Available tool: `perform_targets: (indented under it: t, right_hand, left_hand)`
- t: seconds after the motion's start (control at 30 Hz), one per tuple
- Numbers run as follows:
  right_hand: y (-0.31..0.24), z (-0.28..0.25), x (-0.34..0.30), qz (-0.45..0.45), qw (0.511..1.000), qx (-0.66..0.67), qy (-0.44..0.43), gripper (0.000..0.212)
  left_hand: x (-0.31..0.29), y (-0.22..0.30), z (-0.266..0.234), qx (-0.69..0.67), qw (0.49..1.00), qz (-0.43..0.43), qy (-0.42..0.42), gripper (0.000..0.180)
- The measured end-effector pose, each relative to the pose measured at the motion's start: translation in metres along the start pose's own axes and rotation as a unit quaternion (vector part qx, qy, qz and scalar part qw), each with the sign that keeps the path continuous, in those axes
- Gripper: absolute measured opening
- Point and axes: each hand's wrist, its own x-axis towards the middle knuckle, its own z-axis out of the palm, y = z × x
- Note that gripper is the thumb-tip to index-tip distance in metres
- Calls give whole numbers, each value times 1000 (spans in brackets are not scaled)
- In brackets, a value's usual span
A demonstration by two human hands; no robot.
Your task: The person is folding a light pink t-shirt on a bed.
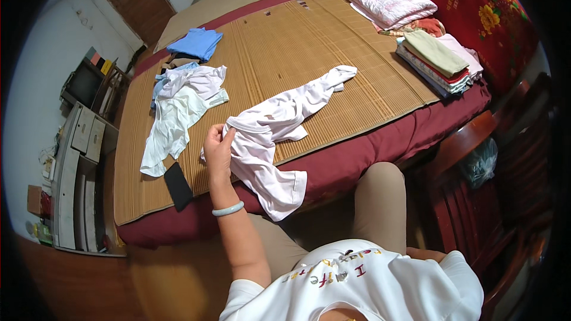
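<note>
A pale pink long-sleeved top [262, 160] lies crumpled across the edge of the bed, one sleeve stretched toward the far right and its lower part hanging over the front edge. My left hand [219, 147], with a light bangle on its wrist, pinches the top's fabric near the neckline between thumb and fingers. Of my right arm only a bit of skin shows beside my white shirt; the hand itself is out of sight. Left of my left hand, a black phone-like flat object [178, 186] rests on the mat.
A bamboo mat [309, 30] covers the bed over a dark red sheet [380, 145]. Loose pale clothes [178, 113] and a folded blue garment [197, 43] lie left. Folded clothes [437, 59] and a quilt [391, 1] are stacked right. A wooden chair [458, 142] stands right.
</note>
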Motion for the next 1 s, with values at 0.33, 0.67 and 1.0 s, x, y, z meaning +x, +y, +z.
perform_targets:
  t: [0.33,0.67,1.0]
  right_hand:
    - [10,-17,8,8,998,-60,-31,34]
    - [14,-32,18,10,991,-121,-61,34]
    - [15,-51,28,15,978,-187,-92,35]
  left_hand:
    - [-9,2,6,128,985,-48,-110,25]
    - [-14,4,13,164,965,-77,-190,33]
    - [-15,8,12,186,949,-70,-246,48]
